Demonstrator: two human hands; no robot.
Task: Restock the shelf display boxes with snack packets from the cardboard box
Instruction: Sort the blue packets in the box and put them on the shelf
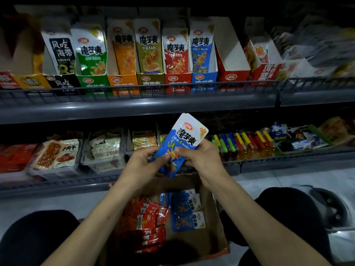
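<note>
Gripping a small stack of blue snack packets (178,144) with both hands: left hand (146,162) curling its fingers round the lower left edge, right hand (199,156) pinching the right side, thumb lying across the front. Holding the stack tilted, top leaning right, in front of the lower shelf (269,166) and above the open cardboard box (215,240).

Sitting directly below, near, between the person's dark-clad knees: the cardboard box, carrying red packets (148,219) piled on its left and a few more blue packets (186,210) on its right, the two groups just beside each other.

Standing far, on the upper shelf (134,108): a row of upright display boxes behind a wire rail. Showing packets inside the green (92,79), orange (123,81), olive (151,79), red (177,81) and blue display box (204,81). Standing just right of the blue one: a red display box (232,77), its white inner walls showing.

Lying on the lower shelf: trays of sealed snacks (57,154) to the left and a row of coloured bottles (247,144) to the right.
</note>
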